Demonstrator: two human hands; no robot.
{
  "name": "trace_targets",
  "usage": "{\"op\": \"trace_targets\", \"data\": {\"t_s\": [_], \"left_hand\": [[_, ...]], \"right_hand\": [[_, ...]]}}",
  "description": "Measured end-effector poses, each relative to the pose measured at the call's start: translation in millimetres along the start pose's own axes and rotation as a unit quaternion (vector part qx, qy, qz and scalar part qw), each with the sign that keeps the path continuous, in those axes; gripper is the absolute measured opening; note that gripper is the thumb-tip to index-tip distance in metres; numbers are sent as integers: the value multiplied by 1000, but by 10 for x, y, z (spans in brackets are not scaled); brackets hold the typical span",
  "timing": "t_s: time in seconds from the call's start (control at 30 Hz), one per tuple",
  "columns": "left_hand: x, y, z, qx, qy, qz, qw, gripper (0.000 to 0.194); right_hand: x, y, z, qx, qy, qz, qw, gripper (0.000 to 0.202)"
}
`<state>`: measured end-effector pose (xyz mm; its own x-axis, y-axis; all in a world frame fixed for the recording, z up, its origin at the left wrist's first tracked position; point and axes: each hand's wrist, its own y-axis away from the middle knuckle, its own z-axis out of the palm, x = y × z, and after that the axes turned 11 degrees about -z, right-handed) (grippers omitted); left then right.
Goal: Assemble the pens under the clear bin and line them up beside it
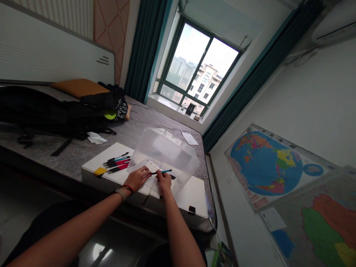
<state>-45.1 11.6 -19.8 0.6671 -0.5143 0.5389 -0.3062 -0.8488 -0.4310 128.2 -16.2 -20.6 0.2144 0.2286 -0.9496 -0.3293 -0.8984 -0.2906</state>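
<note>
A blue and black pen [166,171] lies crosswise between my hands over the translucent plastic box [178,150]. My left hand [138,178] pinches its dark left end. Near its middle, my right hand [164,181] grips it between thumb and fingers, with the blue end sticking out to the right. Just beyond my right hand, a dark pen [172,177] is partly hidden. Left of the box lies a loose row of several pens [118,163], with red, blue and black barrels. Everything rests on a white board-like surface [104,157].
The white surface stands on a grey bed or mattress [155,115]. A black backpack [55,115], a crumpled tissue [96,138] and a white paper [190,138] lie around it. Yellow tape [100,171] marks its left edge. A wall with maps [267,163] rises at right.
</note>
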Motion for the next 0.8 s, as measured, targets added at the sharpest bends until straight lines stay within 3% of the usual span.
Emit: {"op": "trace_targets", "data": {"t_s": [0.17, 0.43, 0.8], "left_hand": [[1, -4, -5, -8, 0, -24, 1000, 29], [63, -20, -52, -26, 8, 20, 999, 33], [2, -6, -1, -14, 20, -25, 999, 25]], "right_hand": [[41, -17, -18, -18, 30, -20, 999, 45], [20, -14, 6, 5, -7, 2, 1000, 42], [56, -10, 5, -2, 28, -7, 1000, 41]]}}
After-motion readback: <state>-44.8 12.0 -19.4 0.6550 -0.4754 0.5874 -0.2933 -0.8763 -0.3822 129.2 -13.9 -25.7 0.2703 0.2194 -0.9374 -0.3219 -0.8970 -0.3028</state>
